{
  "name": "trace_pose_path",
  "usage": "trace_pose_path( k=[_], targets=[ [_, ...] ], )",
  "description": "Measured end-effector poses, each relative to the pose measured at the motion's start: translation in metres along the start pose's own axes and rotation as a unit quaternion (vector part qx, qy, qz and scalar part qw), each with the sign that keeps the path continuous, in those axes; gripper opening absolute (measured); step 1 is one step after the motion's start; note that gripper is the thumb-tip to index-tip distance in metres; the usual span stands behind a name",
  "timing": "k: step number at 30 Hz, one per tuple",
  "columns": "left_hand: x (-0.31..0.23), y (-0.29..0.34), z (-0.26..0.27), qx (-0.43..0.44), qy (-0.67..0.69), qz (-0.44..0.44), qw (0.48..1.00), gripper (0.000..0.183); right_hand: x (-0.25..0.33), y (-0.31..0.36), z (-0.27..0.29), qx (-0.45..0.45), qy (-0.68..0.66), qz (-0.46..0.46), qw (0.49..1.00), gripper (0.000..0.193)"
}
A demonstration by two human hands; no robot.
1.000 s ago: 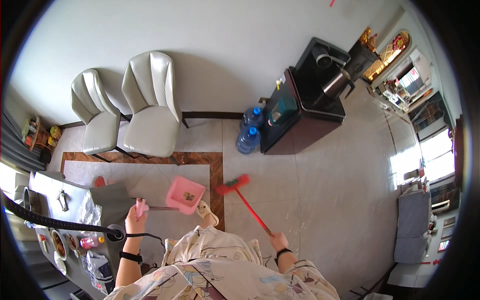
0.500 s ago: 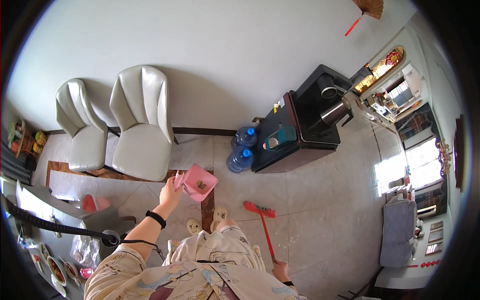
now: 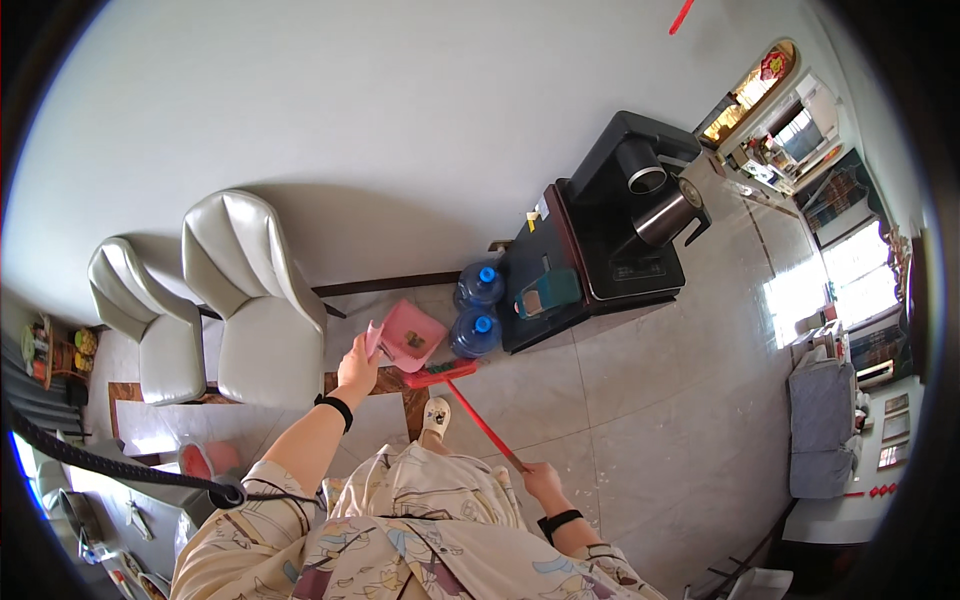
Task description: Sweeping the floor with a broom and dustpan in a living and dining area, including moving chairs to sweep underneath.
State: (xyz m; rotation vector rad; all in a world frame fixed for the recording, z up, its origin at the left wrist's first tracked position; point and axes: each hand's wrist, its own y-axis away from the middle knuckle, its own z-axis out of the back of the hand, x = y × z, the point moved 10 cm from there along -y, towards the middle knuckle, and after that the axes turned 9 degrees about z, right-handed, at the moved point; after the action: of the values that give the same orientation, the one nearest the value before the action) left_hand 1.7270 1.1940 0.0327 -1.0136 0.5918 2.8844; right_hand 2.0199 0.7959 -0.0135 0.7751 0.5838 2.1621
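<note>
My left hand [image 3: 358, 368] is closed around the handle of a pink dustpan [image 3: 425, 325], held out ahead of me beside the water bottles. A small brownish clump [image 3: 413, 341] lies in the pan. My right hand [image 3: 543, 483] grips the handle end of a red broom [image 3: 487, 432]. Its red head with dark green bristles reaches to the near side of the dustpan; whether the two touch I cannot tell. Pale crumbs [image 3: 580, 478] are scattered on the tiled floor near my right hand.
Two blue water bottles [image 3: 474, 332] stand against a dark cabinet [image 3: 545, 265] bearing a drink machine and a metal jug [image 3: 668, 212]. Two grey chairs [image 3: 270, 345] line the wall on the left. A table [image 3: 150, 515] is at lower left, a grey sofa [image 3: 818, 430] far right.
The broom has swung left and forward, bringing its head up to the dustpan. My right hand has come further into view. The whole view has shifted, and one shoe is now hidden.
</note>
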Motion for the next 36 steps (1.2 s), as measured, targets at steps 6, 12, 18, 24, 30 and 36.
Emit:
trace_pose_path(
  k=[6,12,18,24,30,36],
  targets=[
    [-0.02,-0.051,-0.029,0.023,0.002,-0.012,1.0,0.047,-0.033,-0.031,-0.038,0.053,0.027,-0.026,0.998,0.033],
    [-0.029,-0.089,-0.038,0.028,0.028,-0.012,0.999,0.047,-0.066,0.01,-0.028,0.024,-0.063,-0.106,0.992,0.028],
    [-0.032,-0.125,-0.017,0.066,0.003,-0.008,0.998,0.048,-0.036,0.005,-0.027,-0.007,-0.269,-0.203,0.942,0.023],
    [-0.017,-0.15,0.024,0.067,0.006,-0.003,0.998,0.06,0.066,-0.008,0.002,-0.012,-0.221,-0.18,0.958,0.023],
    [0.054,-0.257,0.238,-0.406,0.028,0.155,0.9,0.089,0.13,-0.016,0.009,0.005,-0.262,-0.144,0.954,0.026],
    [0.054,-0.311,0.257,-0.264,0.067,0.414,0.868,0.09,0.179,-0.02,0.025,0.111,-0.248,-0.171,0.947,0.033]
  ],
)
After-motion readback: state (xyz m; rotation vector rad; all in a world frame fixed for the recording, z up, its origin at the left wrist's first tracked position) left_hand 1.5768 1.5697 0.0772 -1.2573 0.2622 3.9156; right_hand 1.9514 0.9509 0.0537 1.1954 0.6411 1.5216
